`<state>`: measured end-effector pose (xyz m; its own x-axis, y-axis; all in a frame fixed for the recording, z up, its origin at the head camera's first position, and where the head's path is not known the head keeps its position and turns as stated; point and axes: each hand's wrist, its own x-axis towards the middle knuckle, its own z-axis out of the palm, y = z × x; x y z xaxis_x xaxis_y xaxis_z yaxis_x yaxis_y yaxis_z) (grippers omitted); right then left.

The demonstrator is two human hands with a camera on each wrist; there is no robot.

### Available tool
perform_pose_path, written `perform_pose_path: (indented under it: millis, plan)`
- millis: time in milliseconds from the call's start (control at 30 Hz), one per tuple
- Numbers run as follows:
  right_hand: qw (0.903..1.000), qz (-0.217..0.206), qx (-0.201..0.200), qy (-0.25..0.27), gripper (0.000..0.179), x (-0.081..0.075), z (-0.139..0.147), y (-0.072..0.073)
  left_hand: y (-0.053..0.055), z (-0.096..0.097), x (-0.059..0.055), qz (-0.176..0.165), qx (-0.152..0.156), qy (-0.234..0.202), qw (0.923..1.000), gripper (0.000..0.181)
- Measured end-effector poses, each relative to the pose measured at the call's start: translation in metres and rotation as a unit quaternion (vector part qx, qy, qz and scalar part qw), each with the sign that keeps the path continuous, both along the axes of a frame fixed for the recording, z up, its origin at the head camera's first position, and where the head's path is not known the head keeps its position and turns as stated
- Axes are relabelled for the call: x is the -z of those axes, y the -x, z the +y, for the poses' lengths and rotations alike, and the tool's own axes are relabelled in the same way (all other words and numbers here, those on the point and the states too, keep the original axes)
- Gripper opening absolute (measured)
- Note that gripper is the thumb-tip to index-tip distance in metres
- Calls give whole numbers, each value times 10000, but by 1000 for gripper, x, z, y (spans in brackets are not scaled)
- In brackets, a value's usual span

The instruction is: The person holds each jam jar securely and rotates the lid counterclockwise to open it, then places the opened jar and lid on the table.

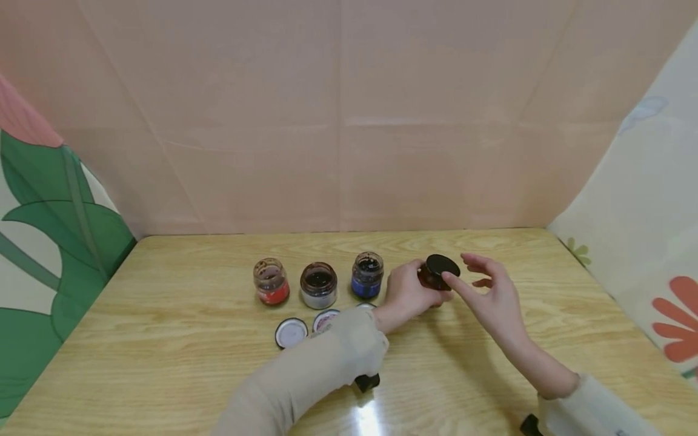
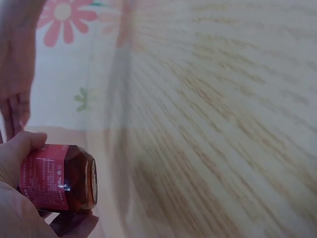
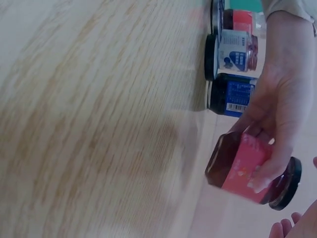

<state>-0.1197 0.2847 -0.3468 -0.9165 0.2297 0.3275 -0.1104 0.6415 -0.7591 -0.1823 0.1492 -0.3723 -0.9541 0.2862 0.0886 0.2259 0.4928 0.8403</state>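
Note:
My left hand (image 1: 408,289) grips a dark jam jar (image 1: 427,278) above the right side of the table. A black lid (image 1: 443,264) sits on top of the jar. The left wrist view shows the jar's red label (image 2: 45,176) between thumb and fingers. My right hand (image 1: 495,303) is beside the lid, fingers spread and loosely bent. Its thumb tip appears at the lid's near edge; whether it touches is hard to tell. To the left stand three lidless jars: one with a red label (image 1: 272,292), one whitish (image 1: 319,298), one blue (image 1: 366,287).
Upturned lids lie in front of the jars: one white inside (image 1: 291,333), another beside it (image 1: 325,318), and a third (image 1: 366,306) mostly hidden by the left sleeve (image 1: 327,357). The wooden table (image 1: 163,339) meets a pinkish backdrop (image 1: 245,151) behind.

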Motion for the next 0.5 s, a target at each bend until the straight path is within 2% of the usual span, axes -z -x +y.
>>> perform_pose_path:
  millis: [200,333,500]
  plan:
    - [9997,-108,-213,50,57,-2,-6,-5,-12,-13,-11,199,132,24,9997,40]
    - [9993,-119,-344,62,57,-3,-13,-9,-18,-21,-16,474,147,131,9987,40]
    - [9988,-255,-379,157,57,-6,-22,-12,-24,-30,-22,742,321,198,9965,41]
